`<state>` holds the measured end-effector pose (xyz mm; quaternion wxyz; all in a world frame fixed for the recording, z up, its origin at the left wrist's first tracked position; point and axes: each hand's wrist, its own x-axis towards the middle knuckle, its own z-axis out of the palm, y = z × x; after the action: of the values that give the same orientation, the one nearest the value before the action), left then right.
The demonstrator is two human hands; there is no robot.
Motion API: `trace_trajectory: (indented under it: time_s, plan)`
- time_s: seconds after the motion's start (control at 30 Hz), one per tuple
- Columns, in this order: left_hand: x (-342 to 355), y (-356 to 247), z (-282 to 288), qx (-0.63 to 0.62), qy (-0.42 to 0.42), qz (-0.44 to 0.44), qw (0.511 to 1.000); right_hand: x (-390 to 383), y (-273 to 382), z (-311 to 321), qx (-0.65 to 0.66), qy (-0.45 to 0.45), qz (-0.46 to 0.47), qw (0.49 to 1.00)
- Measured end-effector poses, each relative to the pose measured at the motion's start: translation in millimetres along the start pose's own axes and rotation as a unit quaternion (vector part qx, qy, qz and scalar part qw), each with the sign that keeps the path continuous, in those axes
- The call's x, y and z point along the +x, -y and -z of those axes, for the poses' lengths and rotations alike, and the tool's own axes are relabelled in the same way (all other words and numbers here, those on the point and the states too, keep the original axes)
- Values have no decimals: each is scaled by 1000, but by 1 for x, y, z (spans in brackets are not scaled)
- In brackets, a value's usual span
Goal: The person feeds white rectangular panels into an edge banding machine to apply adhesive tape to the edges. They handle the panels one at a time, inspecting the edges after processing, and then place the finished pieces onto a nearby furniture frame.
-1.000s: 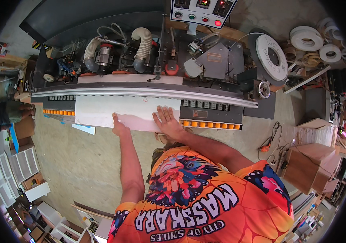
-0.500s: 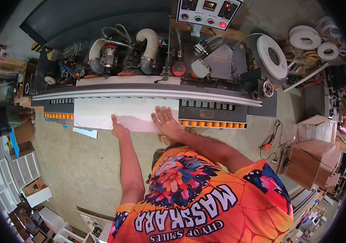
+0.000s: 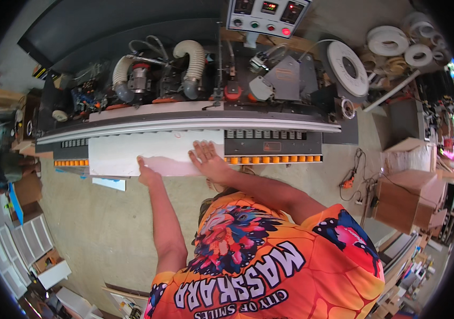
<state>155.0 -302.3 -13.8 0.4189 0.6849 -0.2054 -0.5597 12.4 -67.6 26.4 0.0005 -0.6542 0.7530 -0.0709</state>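
Note:
A white panel (image 3: 126, 151) lies flat on the front bed of an edge banding machine (image 3: 275, 119), its far edge running under the long metal rail (image 3: 184, 125). At the panel's near edge is my left hand (image 3: 149, 173), the thumb resting on top and the other fingers curled out of sight at the edge. My right hand (image 3: 208, 161) lies palm down near the panel's right end, fingers spread on the surface. Orange rollers (image 3: 269, 159) line the bed's front on both sides of the panel.
A large white tape reel (image 3: 347, 69) sits at the machine's right, below more stacked rolls (image 3: 387, 41). The control box (image 3: 267, 16) stands above. An orange power tool (image 3: 348, 182) with a cord lies on the floor at right. Another person (image 3: 3, 170) is at far left.
The white panel has slid a little to the left along the machine, and both my hands have travelled left with it. The view has also shifted slightly.

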Motion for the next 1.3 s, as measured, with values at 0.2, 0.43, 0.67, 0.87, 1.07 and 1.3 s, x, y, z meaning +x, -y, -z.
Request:
trace_trajectory:
  time_s: [0.2, 0.43, 0.67, 0.87, 1.07, 1.3]
  plan:
    - [11, -11, -1, 20, 6, 10, 1000, 13, 6, 19, 8, 67, -5, 998]
    - [39, -11, 14, -33, 106, 13, 994, 31, 21, 7, -13, 42, 2, 999]
    - [-30, 33, 18, 41, 163, 39, 985, 46, 29, 15, -7, 51, 3, 999]
    - [-74, 50, 18, 46, 247, 115, 961, 56, 33, -4, 31, 32, -20, 999]
    - [-27, 61, 20, 130, 132, 43, 982, 68, 31, 6, 138, 4, -8, 990]
    - [-55, 26, 12, 98, 89, 38, 990, 55, 26, 27, 207, 52, 60, 975]
